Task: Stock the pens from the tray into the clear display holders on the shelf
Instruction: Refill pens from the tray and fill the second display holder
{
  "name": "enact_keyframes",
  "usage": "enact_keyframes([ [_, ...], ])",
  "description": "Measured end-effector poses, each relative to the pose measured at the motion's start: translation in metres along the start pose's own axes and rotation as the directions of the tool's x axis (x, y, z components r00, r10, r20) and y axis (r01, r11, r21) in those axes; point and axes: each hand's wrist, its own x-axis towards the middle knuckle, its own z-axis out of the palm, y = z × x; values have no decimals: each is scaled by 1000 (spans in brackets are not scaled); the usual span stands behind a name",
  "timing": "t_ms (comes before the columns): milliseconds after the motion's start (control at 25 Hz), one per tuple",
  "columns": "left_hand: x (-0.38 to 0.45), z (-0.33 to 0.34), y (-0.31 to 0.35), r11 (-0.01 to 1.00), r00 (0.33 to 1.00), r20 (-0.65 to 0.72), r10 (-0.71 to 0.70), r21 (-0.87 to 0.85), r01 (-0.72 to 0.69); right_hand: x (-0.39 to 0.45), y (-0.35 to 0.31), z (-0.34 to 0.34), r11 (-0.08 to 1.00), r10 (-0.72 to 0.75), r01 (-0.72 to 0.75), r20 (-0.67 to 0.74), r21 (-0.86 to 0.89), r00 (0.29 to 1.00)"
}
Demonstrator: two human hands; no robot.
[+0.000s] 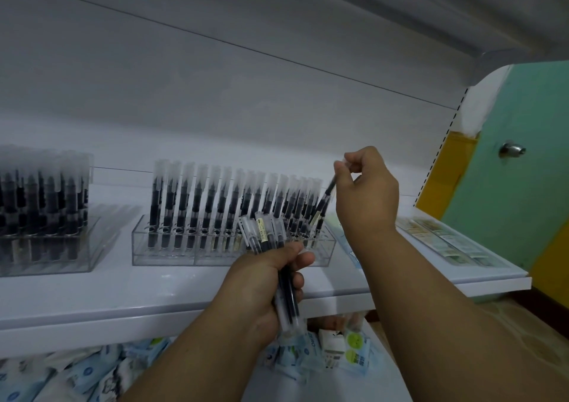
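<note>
Right hand (366, 189) pinches pen (323, 204) top, tip over holder (234, 247) right end; left hand (264, 291) grips pen bundle (271, 241).

The left pen holder (46, 241) is cut off by the picture's left edge and blurred. The left hand (261, 291) hides the middle of its pen bundle (271, 238). The print on the packets (341, 349) under the shelf (154, 306) is too small to read.

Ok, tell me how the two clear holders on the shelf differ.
The middle holder sits near the right hand, which pinches a pen at its right end; the left holder is untouched, partly cut off by the frame. The middle one looks longer. Both are clear and packed with upright capped pens.
</note>
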Motion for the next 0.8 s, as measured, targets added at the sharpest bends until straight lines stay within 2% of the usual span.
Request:
enact_keyframes([
  [200, 1, 0, -5, 1000, 1000, 18, -18, -4, 18, 2, -7, -1, 989, -106, 114, 82, -96, 991],
  [600, 3, -3, -7, 999, 999, 19, -40, -36, 41, 2, -1, -5, 990, -82, 86, 37, -113, 996],
  [680, 4, -4, -6, 999, 999, 25, -39, -36, 40, -1, 6, -3, 991, -49, 60, 93, -116, 995],
  [800, 6, -3, -5, 998, 999, 25, -42, -40, 43, -9, 13, 6, 993, 12, 22, 276, -120, 961],
])
